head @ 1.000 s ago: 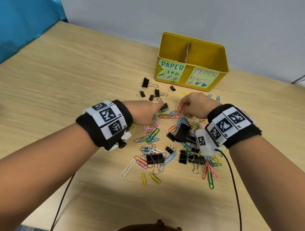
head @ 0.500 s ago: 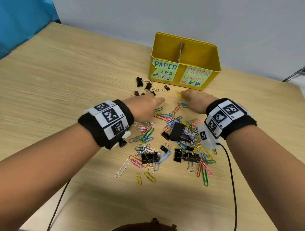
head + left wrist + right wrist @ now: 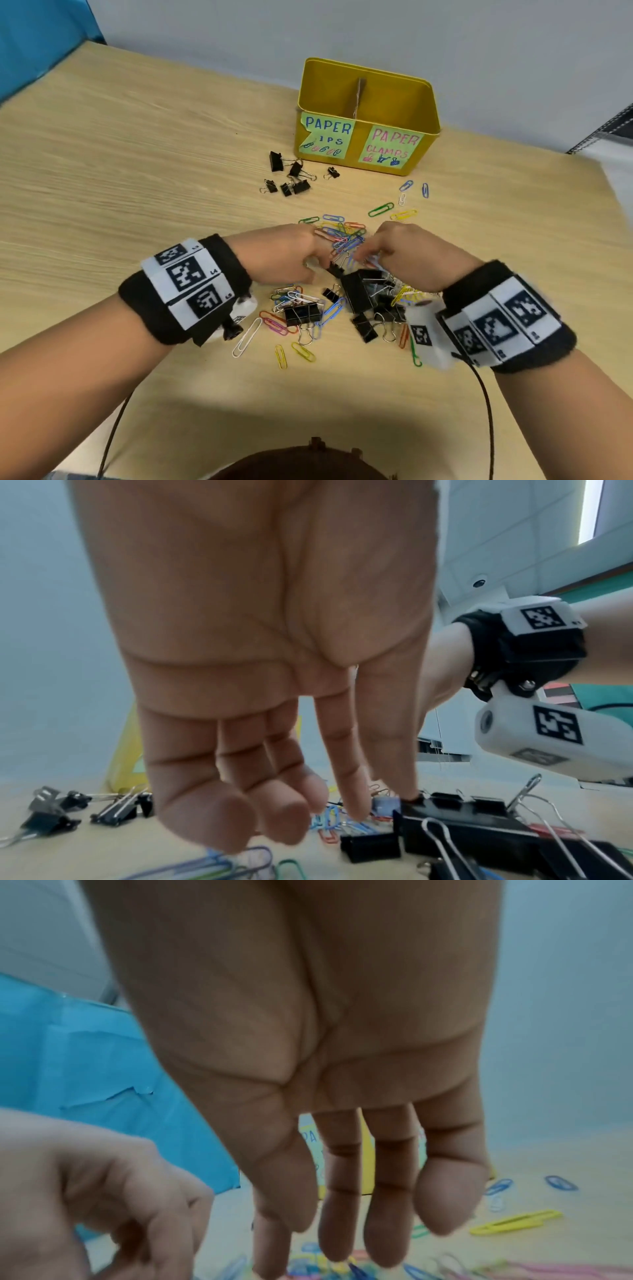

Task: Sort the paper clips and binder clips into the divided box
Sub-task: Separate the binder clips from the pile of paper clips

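Note:
The yellow divided box (image 3: 394, 92) stands at the back, labelled for paper clips on the left and clamps on the right. Several black binder clips (image 3: 291, 178) lie grouped left of its front. A few coloured paper clips (image 3: 404, 205) lie to the right. My hands meet over the mixed pile (image 3: 308, 308). My left hand (image 3: 325, 262) reaches down with straight fingers. In the left wrist view the left hand (image 3: 380, 804) has its thumb tip on a black binder clip (image 3: 448, 804). My right hand (image 3: 363, 255) hangs with straight fingers over paper clips and holds nothing; the right wrist view shows the same hand (image 3: 301, 1259).
The wooden table (image 3: 137, 171) runs back to a grey wall, with a blue sheet (image 3: 41, 41) at the far left. Wrist cables (image 3: 486, 411) trail toward the near edge. The table's right edge (image 3: 609, 212) lies past the box.
Both hands have drawn back from the far side of the pile to its middle. A binder clip now lies with the group by the box, and paper clips lie spread at the right.

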A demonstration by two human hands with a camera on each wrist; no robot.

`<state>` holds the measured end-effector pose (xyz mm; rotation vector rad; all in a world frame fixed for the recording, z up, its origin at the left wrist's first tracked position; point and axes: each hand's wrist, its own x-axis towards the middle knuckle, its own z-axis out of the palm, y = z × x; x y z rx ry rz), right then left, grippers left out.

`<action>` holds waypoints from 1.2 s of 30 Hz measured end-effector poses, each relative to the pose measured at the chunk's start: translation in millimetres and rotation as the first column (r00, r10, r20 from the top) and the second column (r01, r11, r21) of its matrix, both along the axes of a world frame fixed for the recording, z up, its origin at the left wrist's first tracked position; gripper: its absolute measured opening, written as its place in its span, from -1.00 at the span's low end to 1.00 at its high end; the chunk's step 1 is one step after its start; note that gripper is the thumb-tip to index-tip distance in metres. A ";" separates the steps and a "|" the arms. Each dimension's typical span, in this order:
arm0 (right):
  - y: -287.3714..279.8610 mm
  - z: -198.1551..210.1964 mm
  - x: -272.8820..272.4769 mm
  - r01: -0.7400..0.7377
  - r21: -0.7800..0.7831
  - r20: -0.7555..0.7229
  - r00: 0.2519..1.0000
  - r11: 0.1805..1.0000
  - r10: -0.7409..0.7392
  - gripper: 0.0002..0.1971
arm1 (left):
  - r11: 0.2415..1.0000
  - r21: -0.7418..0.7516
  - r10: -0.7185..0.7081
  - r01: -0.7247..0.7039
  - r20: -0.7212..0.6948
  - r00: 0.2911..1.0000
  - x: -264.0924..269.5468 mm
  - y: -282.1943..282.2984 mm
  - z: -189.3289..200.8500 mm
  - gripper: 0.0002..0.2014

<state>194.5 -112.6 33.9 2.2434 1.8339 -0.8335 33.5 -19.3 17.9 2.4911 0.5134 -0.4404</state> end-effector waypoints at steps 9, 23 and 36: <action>-33.0 -15.9 -24.1 0.031 0.075 -0.013 0.999 0.997 -0.030 -0.54 | 0.984 -0.158 0.050 -0.078 -0.176 0.983 -12.4 -25.3 -1.8 -0.42; -69.1 -16.1 -58.0 0.103 0.152 -0.041 0.994 0.983 -0.098 -0.68 | 0.998 0.006 0.064 -0.064 -0.100 0.993 -17.2 -47.8 -1.8 -0.80; -100.4 -12.5 -30.4 0.350 0.142 -0.185 0.928 0.926 -0.323 -0.87 | 0.968 -0.244 -0.066 0.064 -0.003 0.998 -20.9 -76.2 5.1 -0.74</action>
